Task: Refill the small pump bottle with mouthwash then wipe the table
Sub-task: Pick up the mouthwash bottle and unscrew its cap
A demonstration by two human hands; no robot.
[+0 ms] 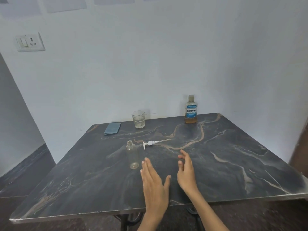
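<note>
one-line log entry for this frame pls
left hand open, empty | right hand open, empty | pump bottle uncapped, upright | pump head on table | mouthwash capped

I count one table (233,164), and on it one small clear bottle (132,155), one pump top (150,143), one mouthwash bottle (191,109), one drinking glass (138,119) and one folded blue cloth (112,128). Two hands: left hand (154,185), right hand (185,172). One wall socket (30,42).

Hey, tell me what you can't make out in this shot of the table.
Head view only:
- Mouthwash bottle: small label print too tiny to read.
- Table legs: mostly hidden under the top.
- Brown shape at the right edge: cut off, cannot identify.
- Glass: whether the liquid is water is unclear.
</note>
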